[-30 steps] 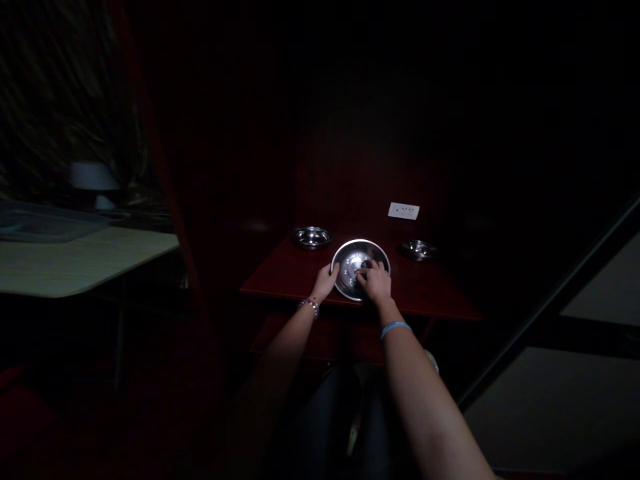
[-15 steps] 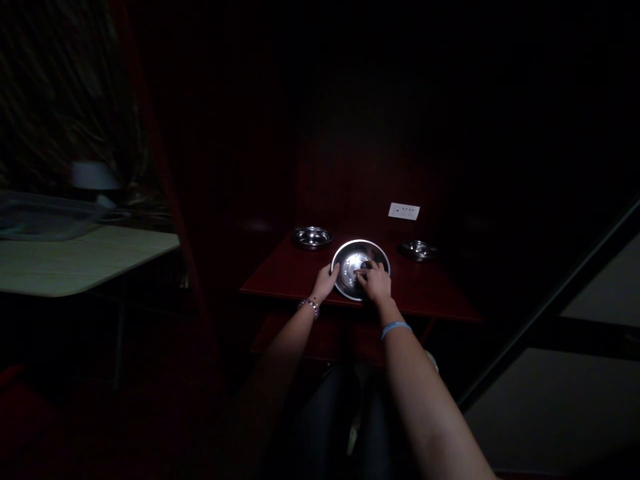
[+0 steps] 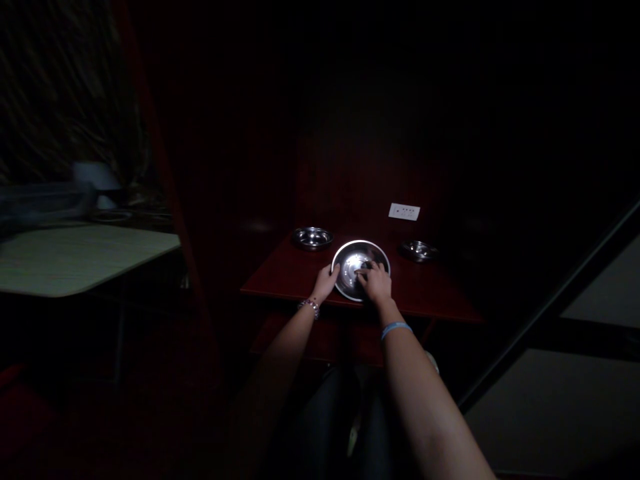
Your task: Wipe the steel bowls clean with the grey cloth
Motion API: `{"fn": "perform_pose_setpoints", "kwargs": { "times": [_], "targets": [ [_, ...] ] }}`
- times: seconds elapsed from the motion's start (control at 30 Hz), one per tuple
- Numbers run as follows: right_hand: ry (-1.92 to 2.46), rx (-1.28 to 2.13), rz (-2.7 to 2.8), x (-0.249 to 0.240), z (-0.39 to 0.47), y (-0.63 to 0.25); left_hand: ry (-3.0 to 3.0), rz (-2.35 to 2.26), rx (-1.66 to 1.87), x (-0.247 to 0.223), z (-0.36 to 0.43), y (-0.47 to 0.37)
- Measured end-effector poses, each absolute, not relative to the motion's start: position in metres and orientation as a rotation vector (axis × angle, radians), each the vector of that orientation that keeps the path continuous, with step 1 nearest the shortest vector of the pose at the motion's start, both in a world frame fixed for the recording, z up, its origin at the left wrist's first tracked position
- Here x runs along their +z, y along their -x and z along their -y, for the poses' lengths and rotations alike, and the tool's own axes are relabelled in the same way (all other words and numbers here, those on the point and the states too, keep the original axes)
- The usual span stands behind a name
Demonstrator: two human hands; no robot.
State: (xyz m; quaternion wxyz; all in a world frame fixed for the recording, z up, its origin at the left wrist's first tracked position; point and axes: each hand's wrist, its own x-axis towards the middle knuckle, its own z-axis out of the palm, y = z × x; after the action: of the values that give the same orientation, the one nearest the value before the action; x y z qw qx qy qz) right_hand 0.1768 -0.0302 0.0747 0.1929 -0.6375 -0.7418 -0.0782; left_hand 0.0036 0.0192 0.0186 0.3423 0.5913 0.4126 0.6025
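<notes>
A shiny steel mixing bowl [image 3: 345, 285] stands tilted toward me at the front of a dark red desk [image 3: 280, 278]. My left hand [image 3: 325, 283] is closed on the bowl's left rim, thumb on the inside. Inside the bowl's right half, my right hand [image 3: 376, 283] has its fingers bent and drawn together; whatever they hold is too small and dark to make out. A few small bright spots show on the bowl's inner bottom, and I cannot tell whether they are bits or reflections.
Two shallow steel bowls rest farther back, one on the left [image 3: 313, 238] and one on the right [image 3: 419, 251]. A white socket plate [image 3: 404, 212] is on the back wall. To the left is a pale table [image 3: 90, 257] with a blurred clear plastic box [image 3: 47, 202] and a lamp [image 3: 95, 175].
The clear plastic box on the left table has shifted up and to the left and is blurred. My hands and the mixing bowl have barely moved.
</notes>
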Motion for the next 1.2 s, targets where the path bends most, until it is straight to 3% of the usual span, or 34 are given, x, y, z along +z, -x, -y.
{"fn": "perform_pose_setpoints", "kwargs": {
  "times": [1.2],
  "targets": [
    [1.866,-0.244,2.058,0.0736,0.033,-0.1704,-1.568,-1.066,1.565,0.016,-0.0221,-0.0023]
  ]
}}
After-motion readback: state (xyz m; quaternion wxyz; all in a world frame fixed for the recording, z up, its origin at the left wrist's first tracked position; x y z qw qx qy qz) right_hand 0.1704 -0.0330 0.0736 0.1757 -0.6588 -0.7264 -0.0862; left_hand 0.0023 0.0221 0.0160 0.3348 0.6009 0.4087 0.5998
